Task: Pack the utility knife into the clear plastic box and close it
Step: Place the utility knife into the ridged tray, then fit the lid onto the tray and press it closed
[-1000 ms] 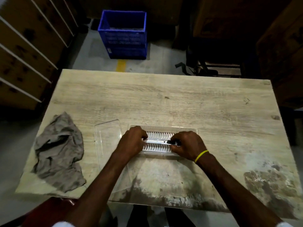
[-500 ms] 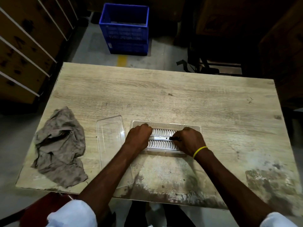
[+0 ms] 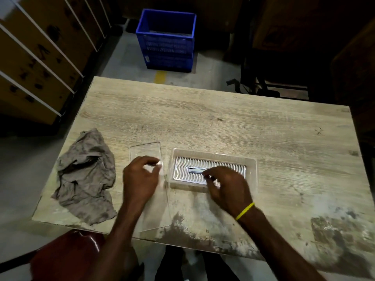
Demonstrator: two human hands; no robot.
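The clear plastic box (image 3: pixel 252 166) lies open on the wooden table (image 3: pixel 223 122), its floor ribbed in a wave pattern. The silver utility knife (image 3: pixel 195 169) lies lengthwise in its middle. My right hand (image 3: pixel 227 185) hovers over the right half of the box with loosely curled fingers and hides that end of the knife; whether the fingertips touch it I cannot tell. The flat clear lid (image 3: pixel 145 151) lies just left of the box. My left hand (image 3: pixel 140 177) is over the lid, fingers apart, holding nothing.
A crumpled grey cloth (image 3: pixel 87 175) lies near the table's left edge. A blue crate (image 3: pixel 166 39) stands on the floor beyond the far edge. Shelving (image 3: pixel 40 57) runs along the left, and a red seat (image 3: pixel 65 254) sits below the near left corner.
My left hand left the knife's left end and moved left over the lid. My right hand has loosened and lifted, so the knife's left part now shows in the box.
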